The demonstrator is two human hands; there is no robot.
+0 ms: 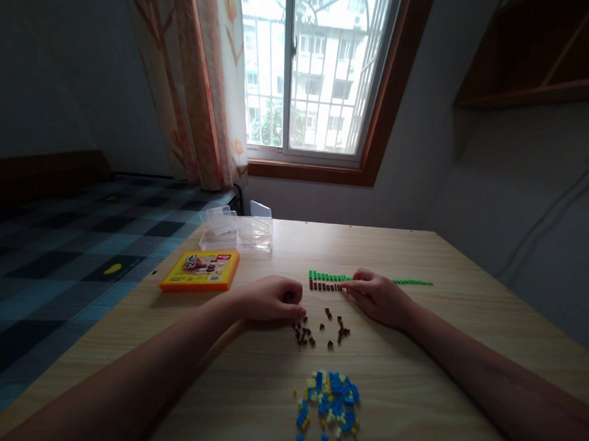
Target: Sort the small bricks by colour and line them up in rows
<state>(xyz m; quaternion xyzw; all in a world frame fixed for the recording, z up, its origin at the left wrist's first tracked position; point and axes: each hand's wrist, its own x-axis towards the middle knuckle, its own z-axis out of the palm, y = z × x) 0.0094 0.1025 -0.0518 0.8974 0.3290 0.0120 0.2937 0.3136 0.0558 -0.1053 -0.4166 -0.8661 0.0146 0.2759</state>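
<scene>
Row of brown bricks (321, 288) at 9 o'clock of right hand (377, 297), fingertip (344, 285) by its end. Loose brown bits (303, 335) at 4 o'clock of curled left hand (270, 298). Can't tell if either's pinching anything.

No text can be read with certainty. The flat, rectangular yellow-and-orange box (200, 271) carries bold dark characters edged in white (190, 261) at the upper left of its lid, too small to make out. A small red label (223, 257) at the lid's upper right bears pale, illegible marks. Beyond the box and to its right, the light-coloured window frame (322, 157) shows a row of tiny reddish print (268, 150), likewise unreadable.
</scene>
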